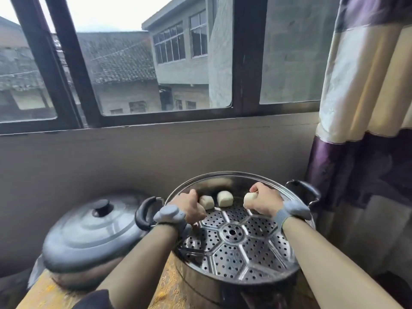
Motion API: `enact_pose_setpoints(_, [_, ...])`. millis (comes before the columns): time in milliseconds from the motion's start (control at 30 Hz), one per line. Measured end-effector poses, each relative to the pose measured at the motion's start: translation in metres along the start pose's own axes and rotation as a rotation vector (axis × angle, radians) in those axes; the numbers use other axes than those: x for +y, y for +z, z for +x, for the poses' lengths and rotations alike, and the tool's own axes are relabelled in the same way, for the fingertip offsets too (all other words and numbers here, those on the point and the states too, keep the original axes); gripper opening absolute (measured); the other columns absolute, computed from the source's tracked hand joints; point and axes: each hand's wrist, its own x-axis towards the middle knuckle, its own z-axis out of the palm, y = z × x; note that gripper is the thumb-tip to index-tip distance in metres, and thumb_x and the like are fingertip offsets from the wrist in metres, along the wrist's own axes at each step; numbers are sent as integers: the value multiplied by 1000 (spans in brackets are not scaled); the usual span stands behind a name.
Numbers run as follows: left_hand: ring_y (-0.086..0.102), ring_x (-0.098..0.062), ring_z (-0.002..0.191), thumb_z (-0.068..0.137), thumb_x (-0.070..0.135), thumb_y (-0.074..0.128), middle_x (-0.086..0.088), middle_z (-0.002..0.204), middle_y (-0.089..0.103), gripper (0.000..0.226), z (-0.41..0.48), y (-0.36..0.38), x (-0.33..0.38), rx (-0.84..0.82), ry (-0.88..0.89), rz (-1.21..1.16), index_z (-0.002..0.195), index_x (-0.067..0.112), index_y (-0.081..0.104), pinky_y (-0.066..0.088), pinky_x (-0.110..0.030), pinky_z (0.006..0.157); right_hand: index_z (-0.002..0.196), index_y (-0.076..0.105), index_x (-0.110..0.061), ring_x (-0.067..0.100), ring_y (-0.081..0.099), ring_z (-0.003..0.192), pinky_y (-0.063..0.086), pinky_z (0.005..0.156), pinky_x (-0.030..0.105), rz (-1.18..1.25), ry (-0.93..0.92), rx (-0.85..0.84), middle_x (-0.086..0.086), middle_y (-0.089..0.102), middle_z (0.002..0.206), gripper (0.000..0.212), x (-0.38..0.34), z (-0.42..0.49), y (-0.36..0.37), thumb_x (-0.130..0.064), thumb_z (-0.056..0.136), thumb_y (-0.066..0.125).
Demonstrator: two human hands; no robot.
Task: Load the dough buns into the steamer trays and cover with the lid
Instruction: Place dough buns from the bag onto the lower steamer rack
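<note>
A round steel steamer tray (pixel 234 262) with a perforated floor sits on a tall steel pot. Along its far edge lie three pale dough buns. My left hand (pixel 191 205) is closed around the left bun (pixel 207 202). The middle bun (pixel 225 198) lies free on the tray floor. My right hand (pixel 264 201) grips the right bun (pixel 249 198) low over the tray's far right side. The domed steel lid (pixel 89 230) with a black knob rests to the left of the steamer, off the pot.
Black side handles (pixel 143 211) stick out of the steamer on both sides. The pot stands on a yellow patterned tabletop (pixel 165 286). A grey wall and window lie just behind; a purple and cream curtain (pixel 361 141) hangs at the right.
</note>
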Motion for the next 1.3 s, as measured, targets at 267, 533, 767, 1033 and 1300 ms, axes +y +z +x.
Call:
enact_pose_setpoints(267, [68, -29, 85, 69, 35, 51, -6, 96, 71, 27, 29, 28, -4, -17, -27, 105, 86, 17, 64, 53, -31, 72, 129, 51, -15, 32, 55, 113, 42, 86, 31, -4, 45, -71, 13, 58, 128, 54, 10, 48, 30, -32, 81, 66])
enact_pose_setpoints(533, [66, -30, 95, 82, 33, 47, -6, 107, 68, 27, 30, 36, -5, 40, 0, 231, 93, 18, 66, 49, -32, 75, 125, 50, -27, 35, 58, 113, 45, 90, 38, -237, -42, -14, 8, 63, 123, 50, 20, 59, 49, -41, 81, 67])
enact_pose_setpoints(767, [65, -30, 103, 86, 36, 50, -3, 116, 63, 32, 35, 41, -7, 41, 7, 306, 102, 15, 68, 47, -35, 77, 123, 46, -30, 36, 54, 116, 47, 95, 50, -285, -32, -23, 9, 57, 123, 59, 26, 67, 55, -59, 74, 63])
enact_pose_setpoints(1033, [63, -31, 102, 84, 41, 55, -3, 120, 48, 37, 24, 36, -8, -49, 33, 280, 114, 20, 51, 41, -38, 71, 137, 40, -23, 40, 49, 125, 42, 104, 47, -295, -17, -7, 15, 50, 136, 74, 22, 62, 54, -57, 79, 70])
enact_pose_setpoints(1300, [57, -25, 117, 77, 51, 58, 2, 126, 48, 53, -20, -13, -5, -69, 135, 191, 125, 30, 52, 49, -41, 92, 111, 43, -19, 39, 52, 117, 48, 92, 45, -384, -94, 89, 13, 54, 124, 32, -3, 12, 35, -28, 84, 59])
